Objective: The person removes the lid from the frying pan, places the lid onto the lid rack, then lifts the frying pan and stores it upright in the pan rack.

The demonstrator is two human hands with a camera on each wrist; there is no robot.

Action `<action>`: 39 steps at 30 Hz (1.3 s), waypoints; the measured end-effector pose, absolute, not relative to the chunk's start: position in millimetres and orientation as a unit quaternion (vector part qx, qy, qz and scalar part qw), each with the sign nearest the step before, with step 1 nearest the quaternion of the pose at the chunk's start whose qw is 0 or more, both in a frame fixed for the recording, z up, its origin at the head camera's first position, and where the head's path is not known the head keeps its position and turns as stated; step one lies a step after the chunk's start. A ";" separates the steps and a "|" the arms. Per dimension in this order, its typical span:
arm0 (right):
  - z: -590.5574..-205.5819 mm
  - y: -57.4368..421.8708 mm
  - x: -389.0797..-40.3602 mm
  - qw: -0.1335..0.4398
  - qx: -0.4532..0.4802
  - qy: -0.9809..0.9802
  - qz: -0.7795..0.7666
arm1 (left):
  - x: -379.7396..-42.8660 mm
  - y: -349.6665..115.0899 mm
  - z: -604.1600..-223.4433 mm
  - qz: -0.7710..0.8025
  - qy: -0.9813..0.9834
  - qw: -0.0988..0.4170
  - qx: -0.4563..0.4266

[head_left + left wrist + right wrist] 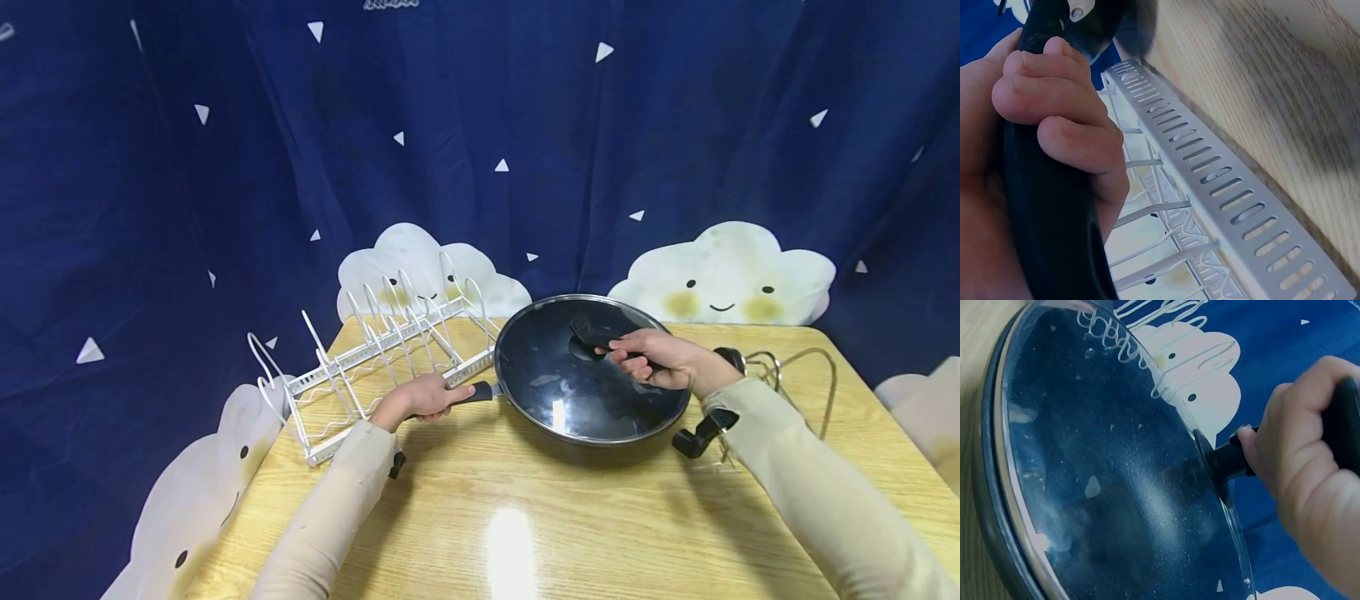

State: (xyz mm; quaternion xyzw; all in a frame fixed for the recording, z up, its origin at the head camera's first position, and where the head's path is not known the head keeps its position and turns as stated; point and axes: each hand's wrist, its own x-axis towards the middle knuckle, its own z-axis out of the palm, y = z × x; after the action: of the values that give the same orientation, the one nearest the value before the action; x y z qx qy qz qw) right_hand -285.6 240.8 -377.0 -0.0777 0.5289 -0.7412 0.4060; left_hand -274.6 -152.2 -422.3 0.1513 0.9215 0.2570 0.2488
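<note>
A large dark pan (988,487) with a glass lid (555,383) over it is at the middle of the table in the head view. My left hand (423,395) grips the pan's black handle (476,392), fingers wrapped round it in the left wrist view. On the other side my right hand (663,358) holds the lid's black handle (588,335), which stands up from the lid's centre. In the right wrist view the lid's metal rim lies right along the pan's edge. The inside of the pan is mostly hidden by reflections on the glass.
A white wire rack (390,337) with upright loops stands at the left, close beside the pan handle. At the right, a metal wire stand (831,383) is partly hidden behind my right forearm. Behind the wooden table (450,517) hangs a blue curtain (480,100).
</note>
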 end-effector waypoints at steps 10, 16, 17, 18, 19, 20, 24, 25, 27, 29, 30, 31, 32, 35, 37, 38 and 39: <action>-377.4 229.4 -278.5 0.409 -0.075 0.482 -0.771 | -272.2 -152.9 -423.3 0.257 0.922 0.249 0.145; -376.8 223.6 -275.9 0.392 -0.048 0.487 -0.779 | -272.9 -153.0 -422.3 0.260 0.922 0.249 0.140; -376.7 222.8 -275.6 0.389 -0.043 0.488 -0.780 | -273.0 -153.1 -422.0 0.260 0.922 0.251 0.140; -376.7 222.0 -275.2 0.387 -0.041 0.487 -0.782 | -273.2 -153.1 -421.7 0.261 0.922 0.251 0.140; -376.9 221.3 -274.9 0.384 -0.038 0.487 -0.784 | -273.3 -153.1 -421.5 0.261 0.922 0.250 0.141; -377.1 220.7 -274.5 0.381 -0.036 0.487 -0.785 | -273.3 -153.1 -421.1 0.262 0.922 0.247 0.143; -378.2 218.0 -272.1 0.373 -0.043 0.481 -0.793 | -273.4 -152.8 -420.5 0.258 0.924 0.239 0.150; -378.3 217.1 -271.3 0.370 -0.045 0.480 -0.794 | -273.4 -152.7 -420.6 0.257 0.924 0.238 0.152; -379.0 215.7 -269.8 0.367 -0.050 0.479 -0.796 | -273.3 -152.5 -421.3 0.253 0.926 0.237 0.153; -379.3 213.9 -268.2 0.363 -0.051 0.480 -0.797 | -273.2 -152.4 -422.0 0.250 0.927 0.234 0.153; -379.5 213.1 -267.7 0.361 -0.051 0.482 -0.797 | -273.2 -152.2 -422.6 0.248 0.928 0.233 0.153; -379.7 212.5 -267.3 0.358 -0.049 0.485 -0.797 | -273.1 -152.1 -422.9 0.247 0.928 0.231 0.153; -379.8 211.8 -267.1 0.355 -0.049 0.488 -0.796 | -273.1 -152.0 -423.2 0.245 0.930 0.229 0.153; -379.6 210.0 -266.6 0.350 -0.041 0.494 -0.795 | -273.2 -151.3 -424.2 0.243 0.931 0.227 0.151; -379.6 209.1 -267.0 0.348 -0.036 0.495 -0.795 | -273.7 -151.6 -424.5 0.242 0.931 0.227 0.150; -379.6 208.6 -266.9 0.348 -0.035 0.496 -0.795 | -273.8 -151.8 -424.6 0.241 0.932 0.227 0.150; -379.6 208.2 -266.9 0.348 -0.033 0.496 -0.795 | -273.9 -152.0 -424.7 0.241 0.932 0.228 0.149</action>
State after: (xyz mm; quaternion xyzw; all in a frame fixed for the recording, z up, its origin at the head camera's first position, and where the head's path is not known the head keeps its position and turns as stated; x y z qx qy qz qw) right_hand -266.9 208.2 -379.6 -0.0331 0.4965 -0.7947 0.3477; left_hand -273.9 -152.0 -424.7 0.1487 0.9317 0.2406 0.2277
